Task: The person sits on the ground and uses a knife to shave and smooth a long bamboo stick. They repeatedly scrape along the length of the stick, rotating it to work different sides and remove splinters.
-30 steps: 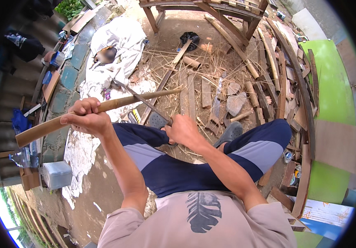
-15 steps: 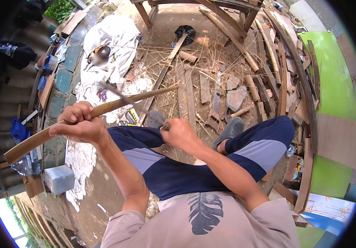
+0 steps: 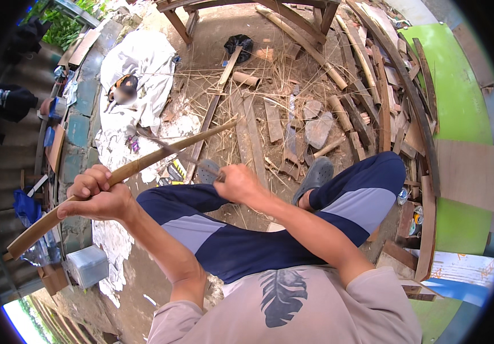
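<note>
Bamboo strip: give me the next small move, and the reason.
Probably slide the blade along the bamboo strip, away from the left hand: the right hand holds it crossing the strip in view, beyond the left hand's grip.

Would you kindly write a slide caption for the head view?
The left hand holds a long tan bamboo strip while the right hand holds a thin dark metal blade crossing it in view.

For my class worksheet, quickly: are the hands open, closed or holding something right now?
Left hand: closed, holding a bamboo strip.
Right hand: closed, holding a long, thin blade, blurred.
</note>
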The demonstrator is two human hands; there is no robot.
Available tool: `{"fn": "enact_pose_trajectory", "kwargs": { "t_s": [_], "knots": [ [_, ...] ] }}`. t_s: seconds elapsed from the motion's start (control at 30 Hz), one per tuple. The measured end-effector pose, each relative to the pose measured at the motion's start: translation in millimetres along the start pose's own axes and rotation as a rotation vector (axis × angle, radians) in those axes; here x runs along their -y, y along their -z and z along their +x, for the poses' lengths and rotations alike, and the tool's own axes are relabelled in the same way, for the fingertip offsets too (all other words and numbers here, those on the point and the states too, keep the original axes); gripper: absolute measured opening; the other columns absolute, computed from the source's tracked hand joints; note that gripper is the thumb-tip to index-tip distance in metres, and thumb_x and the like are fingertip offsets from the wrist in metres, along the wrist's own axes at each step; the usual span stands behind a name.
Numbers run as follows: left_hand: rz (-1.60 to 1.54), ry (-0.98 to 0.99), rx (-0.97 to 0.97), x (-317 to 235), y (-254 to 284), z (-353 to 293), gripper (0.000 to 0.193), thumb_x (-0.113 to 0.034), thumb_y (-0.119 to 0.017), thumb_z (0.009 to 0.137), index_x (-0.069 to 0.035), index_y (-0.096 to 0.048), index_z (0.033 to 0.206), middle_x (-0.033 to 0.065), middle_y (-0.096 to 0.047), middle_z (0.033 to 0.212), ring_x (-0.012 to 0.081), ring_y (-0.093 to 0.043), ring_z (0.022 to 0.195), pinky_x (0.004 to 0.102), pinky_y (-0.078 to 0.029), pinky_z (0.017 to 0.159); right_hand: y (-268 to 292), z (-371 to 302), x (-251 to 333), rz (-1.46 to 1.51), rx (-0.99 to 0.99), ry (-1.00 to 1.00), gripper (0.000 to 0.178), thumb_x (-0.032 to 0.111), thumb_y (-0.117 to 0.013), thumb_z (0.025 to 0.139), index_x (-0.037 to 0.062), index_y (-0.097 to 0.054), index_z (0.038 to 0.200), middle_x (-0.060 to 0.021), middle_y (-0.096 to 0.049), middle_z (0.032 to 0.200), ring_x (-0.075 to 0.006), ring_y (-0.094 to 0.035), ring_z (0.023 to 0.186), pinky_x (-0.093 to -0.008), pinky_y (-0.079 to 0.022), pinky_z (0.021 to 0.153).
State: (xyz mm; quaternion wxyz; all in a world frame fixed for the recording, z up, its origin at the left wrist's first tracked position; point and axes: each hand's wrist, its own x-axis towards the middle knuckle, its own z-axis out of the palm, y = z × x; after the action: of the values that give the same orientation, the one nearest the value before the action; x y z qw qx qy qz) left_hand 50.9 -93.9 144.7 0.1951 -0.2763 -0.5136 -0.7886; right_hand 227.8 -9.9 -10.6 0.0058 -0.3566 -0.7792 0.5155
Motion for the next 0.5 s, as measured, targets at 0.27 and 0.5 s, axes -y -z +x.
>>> {"fn": "enact_pose_trajectory", "kwargs": {
  "t_s": [0.27, 0.5],
  "knots": [
    [-0.051, -0.007, 0.037, 3.0, -8.4, 1.8, 0.063, -0.074, -0.025, 0.092, -0.017, -0.023, 0.064, -0.0028, -0.021, 0.051, 0.0086, -0.023, 0.041, 0.0236, -0.03, 0.042, 12.7, 66.9, -148.8, -0.196, -0.009, -0.31, 0.037, 0.022, -0.059, 0.075, -0.0116, -0.068, 0.09, -0.0327, -0.066, 0.093, -0.0418, -0.067, 0.089, -0.0464, -0.054, 0.079],
    [-0.047, 0.013, 0.023, 2.4, -12.4, 4.1, 0.064, -0.075, -0.027, 0.091, -0.018, -0.023, 0.064, -0.0029, -0.02, 0.052, 0.0088, -0.021, 0.042, 0.0232, -0.027, 0.043, 20.1, 27.0, -21.0, -0.028, 0.031, -0.035, 0.034, 0.025, -0.062, 0.075, -0.0056, -0.07, 0.088, -0.0302, -0.066, 0.083, -0.0447, -0.066, 0.085, -0.0484, -0.053, 0.078]
  ]
}}
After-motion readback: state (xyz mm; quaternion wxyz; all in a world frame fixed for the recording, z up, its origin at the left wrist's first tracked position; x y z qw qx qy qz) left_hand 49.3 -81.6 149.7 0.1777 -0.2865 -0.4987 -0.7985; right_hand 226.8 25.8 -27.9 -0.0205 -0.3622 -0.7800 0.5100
